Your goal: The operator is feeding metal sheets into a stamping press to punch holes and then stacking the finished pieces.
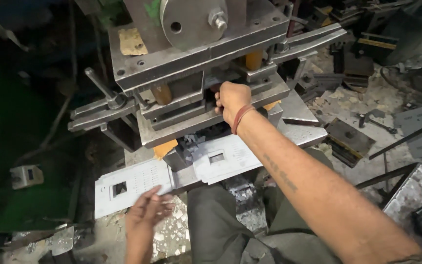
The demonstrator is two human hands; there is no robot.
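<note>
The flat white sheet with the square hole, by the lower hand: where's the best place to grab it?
Probably by its near long edge, coming from the person's side. The white sheet lies flat, and the left hand already rests on that edge. Its far end runs up against the metal press, where the right hand is reaching in, so that end looks crowded.
</note>
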